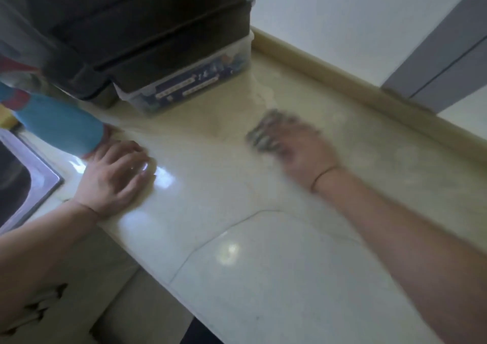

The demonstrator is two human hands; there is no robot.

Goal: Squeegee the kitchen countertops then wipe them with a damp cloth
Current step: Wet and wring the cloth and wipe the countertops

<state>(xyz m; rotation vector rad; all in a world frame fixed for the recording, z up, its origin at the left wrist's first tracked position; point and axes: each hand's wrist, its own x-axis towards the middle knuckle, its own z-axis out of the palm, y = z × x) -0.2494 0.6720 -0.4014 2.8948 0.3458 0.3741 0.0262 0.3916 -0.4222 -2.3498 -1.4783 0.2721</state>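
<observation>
I judge the wiping step is in hand. My right hand (295,143) is blurred; a grey damp cloth (263,130) shows under its fingertips, whether pressed or gripped I cannot tell. My left hand (116,175) lies flat, fingers loosely together, on the countertop (237,251). Next: the strip beyond the fingertips, toward the clear storage box (189,85).

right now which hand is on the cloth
The right hand, blurred, presses a dark cloth near the back edge. The left hand rests flat on the bare countertop beside the sink.
</observation>
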